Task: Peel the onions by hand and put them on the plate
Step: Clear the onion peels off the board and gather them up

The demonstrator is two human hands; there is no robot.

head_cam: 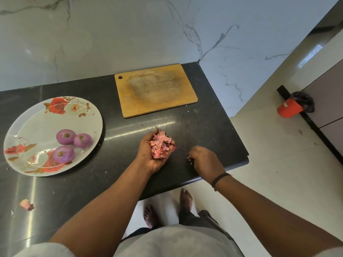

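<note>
We recorded three peeled onions on the floral plate, clustered toward its right rim, two touching. Our left hand lay palm up, cupping a heap of pink onion skins. Our right hand was palm down near the counter's right edge, fingers curled over small scraps (whether it pinched any, we could not tell). Bare dark counter separated plate and hands. A wooden cutting board sat behind, against the marble wall. One loose skin lay front left. No writing was legible.
</note>
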